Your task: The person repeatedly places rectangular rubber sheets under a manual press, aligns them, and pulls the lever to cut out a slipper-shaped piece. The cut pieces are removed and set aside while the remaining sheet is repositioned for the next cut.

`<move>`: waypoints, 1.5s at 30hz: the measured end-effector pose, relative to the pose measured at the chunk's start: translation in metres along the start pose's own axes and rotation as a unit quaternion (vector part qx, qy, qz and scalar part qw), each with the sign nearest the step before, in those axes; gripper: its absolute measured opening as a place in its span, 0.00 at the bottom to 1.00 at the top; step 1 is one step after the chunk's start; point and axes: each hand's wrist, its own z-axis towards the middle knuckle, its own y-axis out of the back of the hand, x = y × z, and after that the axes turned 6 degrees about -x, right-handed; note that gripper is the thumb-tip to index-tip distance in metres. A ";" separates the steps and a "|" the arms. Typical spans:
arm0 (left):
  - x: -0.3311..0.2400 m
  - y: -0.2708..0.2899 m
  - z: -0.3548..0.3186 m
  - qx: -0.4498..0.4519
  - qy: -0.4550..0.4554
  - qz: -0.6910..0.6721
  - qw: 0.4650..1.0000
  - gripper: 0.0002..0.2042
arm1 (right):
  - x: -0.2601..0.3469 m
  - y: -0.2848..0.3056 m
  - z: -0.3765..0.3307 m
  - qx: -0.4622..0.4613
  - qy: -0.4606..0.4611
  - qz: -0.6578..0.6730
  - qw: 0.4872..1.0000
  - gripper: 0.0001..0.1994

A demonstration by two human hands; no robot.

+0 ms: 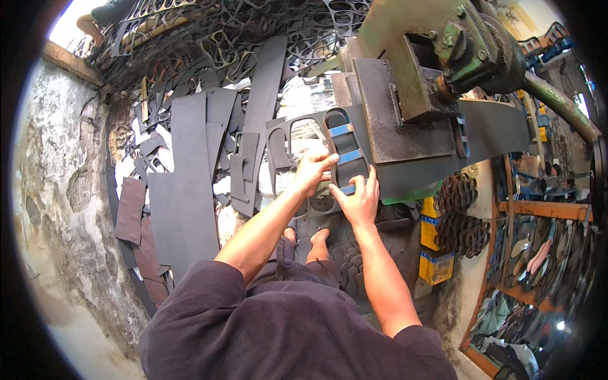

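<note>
A sole-shaped cutting die (pixel 342 130), with a dark metal rim and blue crossbars, lies on a dark rubber sheet (pixel 405 180). My left hand (pixel 311 172) grips the die's left edge between thumb and fingers. At its near end, my right hand (pixel 358 201) holds the rim, thumb on one side and fingers on the other. Left of the die, the sheet has sole-shaped holes, with thin strips (pixel 271 158) between them. A second blue-barred die (pixel 463 136) shows partly beyond the press plate (pixel 402 117).
A heavy green press (pixel 472 57) stands over the sheet at the right. Long dark rubber sheets (pixel 183 183) and offcuts cover the left side, by a stained wall (pixel 69 158). Yellow crates (pixel 436 267) and shelves of soles (pixel 538 253) stand at the right.
</note>
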 end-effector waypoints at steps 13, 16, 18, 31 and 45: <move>-0.018 -0.033 0.032 0.042 -0.029 -0.005 0.999 0.40 | -0.077 0.030 -0.020 0.010 -0.001 0.000 1.000 0.52; -0.017 -0.033 0.030 0.021 -0.058 0.019 0.998 0.39 | -0.074 0.033 -0.019 0.016 -0.009 0.017 1.000 0.51; -0.022 -0.033 0.026 0.035 -0.061 0.029 0.997 0.41 | -0.075 0.033 -0.020 0.014 -0.011 0.018 1.000 0.51; -0.019 -0.053 0.032 0.050 -0.056 0.025 0.997 0.36 | -0.128 0.054 -0.008 0.036 -0.040 -0.100 0.994 0.42; -0.025 0.017 -0.003 -0.148 -0.051 0.012 0.988 0.34 | -0.205 0.056 0.084 0.009 -0.138 -0.119 0.983 0.41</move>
